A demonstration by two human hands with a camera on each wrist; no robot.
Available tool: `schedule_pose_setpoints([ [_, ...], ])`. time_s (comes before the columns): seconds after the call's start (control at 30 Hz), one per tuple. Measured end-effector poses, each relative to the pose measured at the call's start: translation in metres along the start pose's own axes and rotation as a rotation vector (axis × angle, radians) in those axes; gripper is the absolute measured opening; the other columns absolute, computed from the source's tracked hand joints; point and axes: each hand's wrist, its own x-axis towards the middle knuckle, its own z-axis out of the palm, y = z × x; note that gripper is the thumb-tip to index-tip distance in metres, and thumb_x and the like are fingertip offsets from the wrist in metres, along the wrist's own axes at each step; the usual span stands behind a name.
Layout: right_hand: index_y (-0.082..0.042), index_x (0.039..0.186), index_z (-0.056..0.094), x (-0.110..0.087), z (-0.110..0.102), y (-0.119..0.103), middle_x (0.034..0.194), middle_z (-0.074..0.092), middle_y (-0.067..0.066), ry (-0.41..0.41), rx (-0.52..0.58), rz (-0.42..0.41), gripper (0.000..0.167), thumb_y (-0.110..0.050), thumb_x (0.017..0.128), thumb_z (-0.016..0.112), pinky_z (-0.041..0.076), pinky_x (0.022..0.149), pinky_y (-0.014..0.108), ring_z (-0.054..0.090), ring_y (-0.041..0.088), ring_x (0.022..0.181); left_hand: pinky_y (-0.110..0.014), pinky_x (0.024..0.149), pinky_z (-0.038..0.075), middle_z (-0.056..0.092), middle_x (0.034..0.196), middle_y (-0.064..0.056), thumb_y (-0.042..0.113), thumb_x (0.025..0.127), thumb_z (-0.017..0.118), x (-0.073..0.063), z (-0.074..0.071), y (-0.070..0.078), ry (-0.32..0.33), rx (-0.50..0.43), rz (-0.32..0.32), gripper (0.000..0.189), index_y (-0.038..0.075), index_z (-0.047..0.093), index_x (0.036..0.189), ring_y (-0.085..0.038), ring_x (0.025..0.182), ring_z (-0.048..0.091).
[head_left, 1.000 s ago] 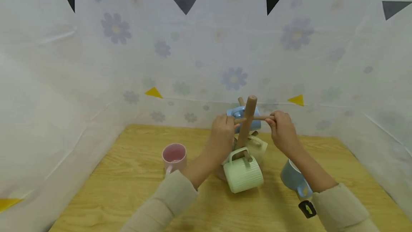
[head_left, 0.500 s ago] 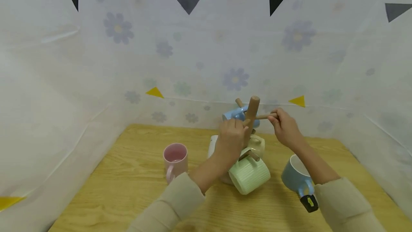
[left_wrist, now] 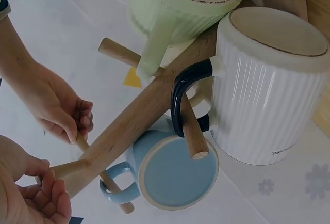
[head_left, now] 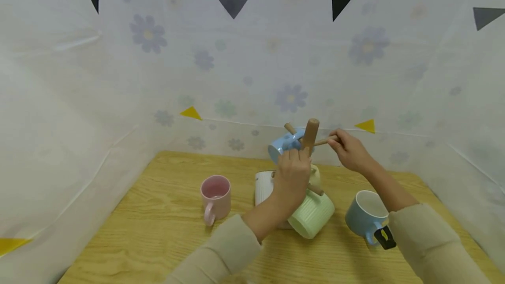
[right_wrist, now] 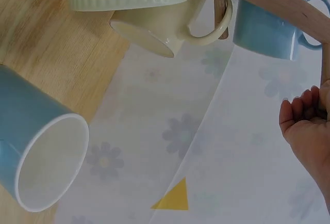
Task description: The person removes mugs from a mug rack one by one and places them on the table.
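Observation:
A wooden mug tree [head_left: 311, 133] stands on the table, with mugs hanging from its pegs. My left hand [head_left: 293, 179] pinches an upper peg [left_wrist: 69, 169] on its near side. My right hand [head_left: 351, 150] pinches another upper peg [head_left: 324, 140], on the right. Behind the post hangs a light blue mug [left_wrist: 178, 172]. Lower down are a ribbed white mug [left_wrist: 268, 97] with a dark handle, a ribbed pale green mug [head_left: 313, 214] and a cream mug [right_wrist: 160, 22]. In the head view my left hand covers part of the post and white mug.
To the left, a pink mug [head_left: 216, 196] stands upright on the wooden table [head_left: 158, 227]. A blue mug [head_left: 363, 216] stands upright at the right, below my right forearm. A patterned white sheet [head_left: 252, 56] rises behind the table.
The mug tree has turned, its near side swinging right and its far side left. My left hand has moved right with its peg; my right hand has shifted slightly away. The white mug shows more.

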Motion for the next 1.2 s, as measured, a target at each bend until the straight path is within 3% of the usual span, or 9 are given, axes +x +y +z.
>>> schedule_pose_setpoints([
  [0.23,0.004,0.105,0.049,0.006,-0.003,0.005,0.075,0.048,0.007,-0.068,0.062,0.044,0.021,-0.014,0.098,0.042,0.036,0.056,0.025,0.037,0.006,0.058,-0.018,0.05,0.032,0.05,0.056,0.01,0.024,0.076,0.073,0.003,0.001,0.007,0.041,0.106,0.032,0.02,0.021,0.058,0.063,-0.003,0.053,0.045],
  [0.43,0.004,0.108,0.047,0.01,-0.004,0.009,0.078,0.049,0.006,-0.12,0.094,0.055,0.022,-0.014,0.099,0.039,0.041,0.062,0.024,0.043,0.006,0.065,-0.018,0.046,0.029,0.047,0.053,0.01,0.019,0.077,0.072,0.005,0.0,0.014,0.05,0.088,0.03,0.025,0.02,0.054,0.059,-0.004,0.048,0.04],
  [0.67,0.008,0.109,0.045,0.015,0.001,0.012,0.078,0.048,0.003,-0.118,0.175,0.002,0.022,-0.011,0.098,0.04,0.041,0.061,0.022,0.044,0.007,0.064,-0.018,0.045,0.032,0.054,0.055,0.008,0.016,0.077,0.072,0.007,-0.002,0.019,0.06,0.091,0.02,0.017,0.017,0.064,0.062,-0.004,0.048,0.044],
  [0.87,0.008,0.112,0.046,0.02,0.003,0.013,0.077,0.047,0.003,-0.137,0.198,0.029,0.024,-0.011,0.098,0.042,0.042,0.062,0.021,0.043,0.005,0.064,-0.019,0.045,0.03,0.053,0.055,0.008,0.018,0.075,0.073,0.009,-0.002,0.025,0.092,0.127,-0.014,0.019,0.018,0.062,0.059,-0.004,0.047,0.042],
  [1.1,0.01,0.113,0.046,0.02,0.004,0.013,0.077,0.046,0.001,-0.14,0.261,0.036,0.024,-0.008,0.098,0.042,0.043,0.062,0.021,0.044,0.005,0.064,-0.019,0.046,0.035,0.069,0.067,0.002,0.015,0.074,0.072,0.01,0.001,0.031,0.134,0.133,-0.032,0.005,0.013,0.073,0.07,-0.006,0.047,0.047],
  [1.2,0.009,0.114,0.047,0.021,0.005,0.013,0.078,0.048,0.003,-0.104,0.26,0.026,0.025,-0.01,0.098,0.042,0.042,0.062,0.02,0.046,0.005,0.065,-0.018,0.045,0.034,0.064,0.062,0.005,0.013,0.077,0.068,0.011,0.003,0.028,0.142,0.135,-0.007,0.014,0.016,0.068,0.064,-0.005,0.047,0.046],
])
